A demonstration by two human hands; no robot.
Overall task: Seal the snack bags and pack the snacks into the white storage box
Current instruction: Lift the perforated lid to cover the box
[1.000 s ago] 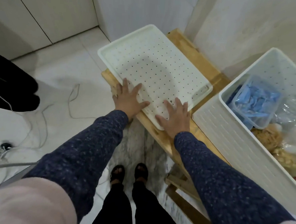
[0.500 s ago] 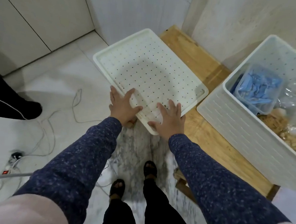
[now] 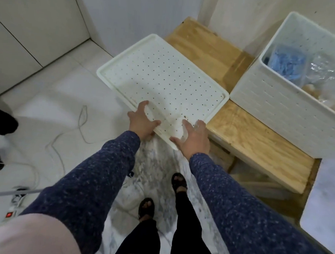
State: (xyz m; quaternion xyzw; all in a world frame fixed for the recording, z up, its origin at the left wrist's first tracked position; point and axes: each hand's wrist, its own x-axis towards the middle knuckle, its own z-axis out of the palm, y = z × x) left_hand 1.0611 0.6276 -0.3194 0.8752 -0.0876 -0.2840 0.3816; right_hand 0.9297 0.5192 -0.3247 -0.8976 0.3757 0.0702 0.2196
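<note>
Head view, looking down past both arms.

Lid point(image 3: 161, 83): white, flat, perforated with small dots, raised rim; near corner held by both hands, far part overlapping the left end of the wooden bench point(image 3: 256, 140), near part out over the floor.

Left hand point(image 3: 142, 123): on the lid's near-left edge, thumb lying on top, fingers under the rim; grips the lid.

Right hand point(image 3: 193, 140): at the lid's near corner, fingers spread flat on the top surface, thumb along the edge; blurred, so whether any finger curls under cannot be told.

White storage box point(image 3: 277, 106): open-topped, ribbed and dotted wall, standing on the bench just right of the lid. Inside: clear container of blue pieces point(image 3: 286, 65) at the far-left corner; clear snack bags point(image 3: 322, 77) with pale brown contents beside it. Seals not readable.

Floor: pale tile, marbled strip point(image 3: 156, 165) underfoot, white cable point(image 3: 64, 136) looping at left, power strip point(image 3: 12, 211) with red switch at lower left.

Sleeves dark blue, speckled; feet in dark sandals point(image 3: 179, 183).
</note>
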